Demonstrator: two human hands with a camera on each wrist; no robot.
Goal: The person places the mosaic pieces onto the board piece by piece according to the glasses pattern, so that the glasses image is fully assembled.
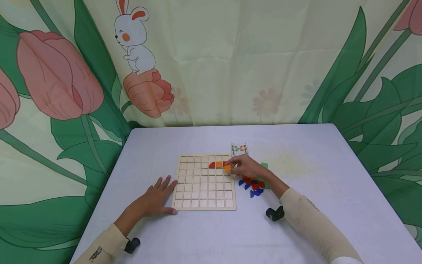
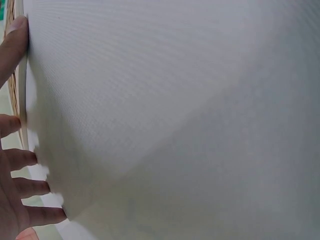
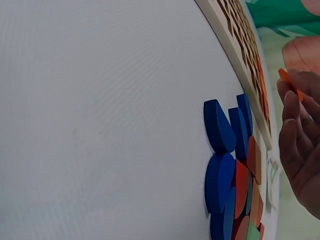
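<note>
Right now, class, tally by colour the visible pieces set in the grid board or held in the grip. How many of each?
Red pieces: 2, both in the grid board
Orange pieces: 2, one in the board, one in the right grip
Total: 4 visible

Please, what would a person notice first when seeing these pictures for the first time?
Probably the large pink tulip on the left of the backdrop. Next, perhaps the gridded board on the table, with the right hand pinching an orange piece at its upper right. Bright blue pieces lie to the board's right.
</note>
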